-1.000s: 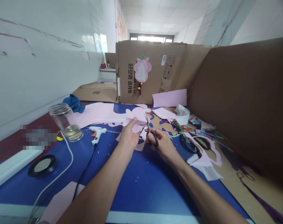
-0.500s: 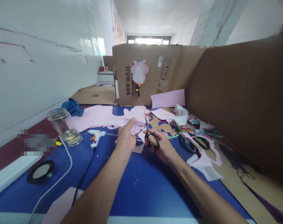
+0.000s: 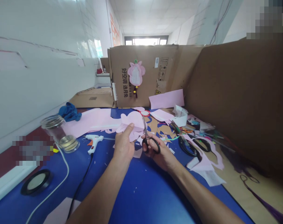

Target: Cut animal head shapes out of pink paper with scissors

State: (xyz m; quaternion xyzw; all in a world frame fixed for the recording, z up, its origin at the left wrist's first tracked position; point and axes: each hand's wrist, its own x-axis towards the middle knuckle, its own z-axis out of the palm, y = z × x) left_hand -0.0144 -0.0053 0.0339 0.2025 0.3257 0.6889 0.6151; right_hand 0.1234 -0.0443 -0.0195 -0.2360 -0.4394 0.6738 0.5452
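Observation:
My left hand [image 3: 123,142] pinches a pink foam cut-out [image 3: 132,122] with rounded lobes, thumb on top, holding it just above the blue table [image 3: 141,186]. My right hand [image 3: 159,151] grips black-handled scissors [image 3: 148,138], fingers through the loops; the blades point up and away into the right edge of the pink piece. Small pink offcuts lie on the table under both hands.
A white glue gun [image 3: 93,142] with black cord lies left of my hands, beside a glass jar [image 3: 59,133] and a round black lid [image 3: 35,181]. Pink sheets, scraps and another pair of scissors [image 3: 192,144] litter the right. Cardboard walls [image 3: 237,99] close off back and right.
Both hands with the pink piece and scissors have sunk slightly lower and nearer in view as the camera tilted; the grip on each is unchanged.

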